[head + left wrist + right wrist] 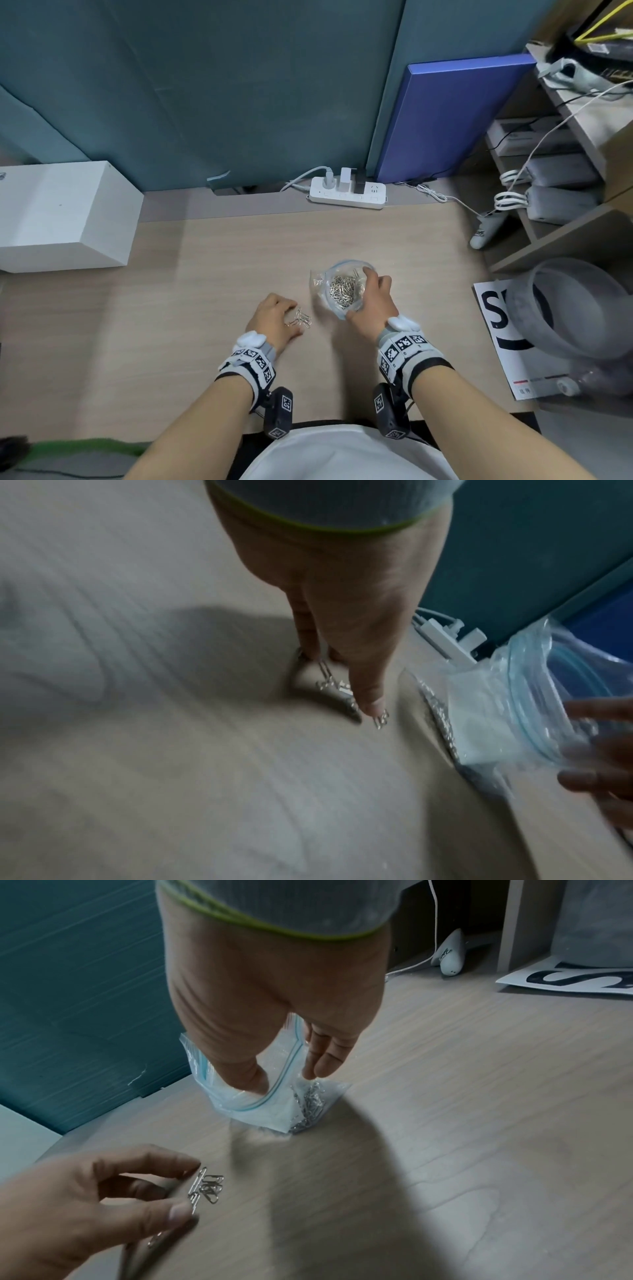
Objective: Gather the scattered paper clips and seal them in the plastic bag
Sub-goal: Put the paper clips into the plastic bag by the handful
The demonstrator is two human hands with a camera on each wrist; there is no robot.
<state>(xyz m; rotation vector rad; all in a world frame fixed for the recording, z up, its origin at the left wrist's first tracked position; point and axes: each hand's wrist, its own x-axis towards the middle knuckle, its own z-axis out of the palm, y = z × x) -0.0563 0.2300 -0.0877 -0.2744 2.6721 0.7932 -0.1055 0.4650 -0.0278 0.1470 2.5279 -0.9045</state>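
We are holding the zip-lock bag (pixel 342 291) open on the worktop (pixel 205 274) with our right hand (pixel 371 301), most clips inside; our left hand (pixel 274 317), fingers loosely spread, is raking the last loose paper clips (pixel 301 319). Sealing is remaining.

Wooden desk (pixel 212 274), teal partition (pixel 205 85)

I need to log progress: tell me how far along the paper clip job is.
Mostly done: a large heap of clips already sits in the plastic bag, which the right hand holds open at its mouth. In hand: the left hand is at the last small cluster of loose clips on the desk. Left: get those in, then press the zip shut; it is still open.
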